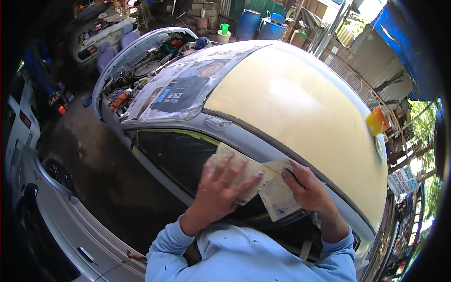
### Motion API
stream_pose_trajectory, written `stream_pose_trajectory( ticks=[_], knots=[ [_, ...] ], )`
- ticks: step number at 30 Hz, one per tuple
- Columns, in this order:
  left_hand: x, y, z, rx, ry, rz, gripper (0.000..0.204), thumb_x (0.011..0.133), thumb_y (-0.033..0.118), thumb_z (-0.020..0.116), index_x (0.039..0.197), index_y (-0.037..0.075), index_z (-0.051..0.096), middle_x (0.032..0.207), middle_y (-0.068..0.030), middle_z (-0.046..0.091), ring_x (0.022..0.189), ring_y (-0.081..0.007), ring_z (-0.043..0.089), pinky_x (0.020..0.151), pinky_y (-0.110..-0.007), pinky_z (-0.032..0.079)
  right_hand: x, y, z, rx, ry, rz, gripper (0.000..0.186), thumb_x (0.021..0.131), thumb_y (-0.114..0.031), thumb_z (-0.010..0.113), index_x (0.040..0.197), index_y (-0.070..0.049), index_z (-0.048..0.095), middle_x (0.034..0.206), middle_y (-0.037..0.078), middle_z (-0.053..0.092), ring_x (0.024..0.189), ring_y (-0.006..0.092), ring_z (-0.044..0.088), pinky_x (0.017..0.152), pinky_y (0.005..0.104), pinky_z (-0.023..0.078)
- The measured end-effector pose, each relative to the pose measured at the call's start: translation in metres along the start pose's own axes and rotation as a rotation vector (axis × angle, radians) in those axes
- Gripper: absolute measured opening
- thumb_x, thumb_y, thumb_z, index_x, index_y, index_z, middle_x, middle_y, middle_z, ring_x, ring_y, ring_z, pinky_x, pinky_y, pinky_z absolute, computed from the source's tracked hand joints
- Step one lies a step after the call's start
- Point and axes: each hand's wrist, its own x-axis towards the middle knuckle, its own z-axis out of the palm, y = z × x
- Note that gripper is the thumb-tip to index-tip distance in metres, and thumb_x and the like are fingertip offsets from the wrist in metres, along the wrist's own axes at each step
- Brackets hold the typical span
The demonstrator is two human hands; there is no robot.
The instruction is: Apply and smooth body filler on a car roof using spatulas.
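In front of my chest, beside the car's side window, both hands are at work on two pale pieces that meet edge to edge. My left hand [221, 188] grips a flat, pale yellow block [247, 165], fingers laid across its face and thumb along its near side. Between thumb and fingers of my right hand [306, 187] is a pale, stained sheet [278, 197] that looks like used sandpaper. It hangs down from that hand, its upper left edge touching the block. The fingers behind both pieces are hidden.
The grey car's roof [300, 103] is coated pale yellow. Paper and cloth cover the windshield [188, 84], and its engine bay [145, 70] lies open. A silver vehicle [70, 225] stands at the left. An orange-yellow container [377, 121] sits by the roof's far right edge; blue drums [249, 24] stand behind.
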Motion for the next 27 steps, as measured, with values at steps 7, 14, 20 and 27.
stream_pose_trajectory(
  ticks=[7, 14, 20, 27],
  knots=[
    [-0.012, 0.015, 0.013, -0.086, -0.054, 0.031, 0.082, 0.064, 0.018, 0.082, 0.142, 0.033, 0.059, 0.146, -0.0071, 0.054, 0.134, -0.0354, 0.049, 0.107, -0.069, 0.033, 0.003, -0.015, -0.003, -0.148, 0.034, 0.001, 0.028, 0.101, -0.01, 0.053, 0.122, 0.008, 0.055, 0.093, 0.029, 0.064, 0.082, 0.0402, 0.063, 0.077, 0.0426, 0.051],
    [-0.031, -0.002, 0.023, -0.429, -0.052, -0.071, 0.066, 0.071, 0.006, 0.077, 0.133, 0.025, 0.065, 0.139, -0.0091, 0.059, 0.129, -0.0358, 0.055, 0.108, -0.058, 0.039, 0.041, 0.005, -0.019, 0.04, 0.619, -0.271, 0.032, 0.101, -0.008, 0.059, 0.129, 0.006, 0.054, 0.111, 0.013, 0.067, 0.098, 0.0156, 0.064, 0.083, 0.0297, 0.054],
    [-0.051, -0.027, 0.028, -1.152, 0.408, -0.314, 0.047, 0.087, -0.01, 0.058, 0.131, 0.004, 0.062, 0.14, -0.0214, 0.056, 0.131, -0.0335, 0.056, 0.109, -0.04, 0.042, 0.13, 0.054, -0.015, 0.576, 0.547, -0.167, 0.037, 0.096, -0.001, 0.064, 0.13, 0.003, 0.051, 0.119, 0.011, 0.065, 0.105, 0.0155, 0.063, 0.092, 0.0299, 0.052],
    [-0.072, -0.041, 0.035, -1.267, 0.471, -0.473, 0.048, 0.087, -0.014, 0.053, 0.13, 0.004, 0.062, 0.139, -0.0187, 0.057, 0.13, -0.0307, 0.056, 0.109, -0.039, 0.042, 0.205, 0.114, 0.017, 0.408, 0.58, -0.141, 0.034, 0.094, 0.0, 0.065, 0.126, 0.003, 0.053, 0.116, 0.011, 0.066, 0.106, 0.0163, 0.061, 0.096, 0.0316, 0.05]
  ],
)
